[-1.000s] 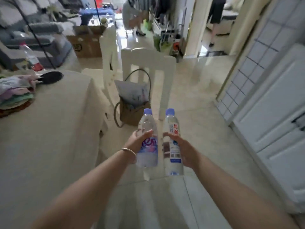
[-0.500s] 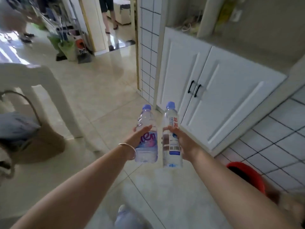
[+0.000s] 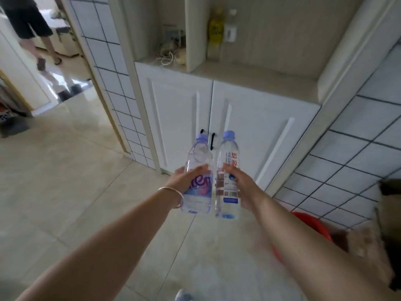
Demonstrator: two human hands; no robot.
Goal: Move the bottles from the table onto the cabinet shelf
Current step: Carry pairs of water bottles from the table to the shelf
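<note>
a bottle (image 3: 198,177) in each hand

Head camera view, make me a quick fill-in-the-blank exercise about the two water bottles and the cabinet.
1. The left hand grips the clear plastic bottle with the pink and blue label, and that wrist wears a thin metal ____.
2. The right hand grips the clear plastic bottle with red characters on its white label, whose cap is coloured ____.
3. The two white cabinet doors below the open shelf are ____.
4. On that shelf a yellow bottle already ____.

Missing words: bracelet; blue; closed; stands
</note>
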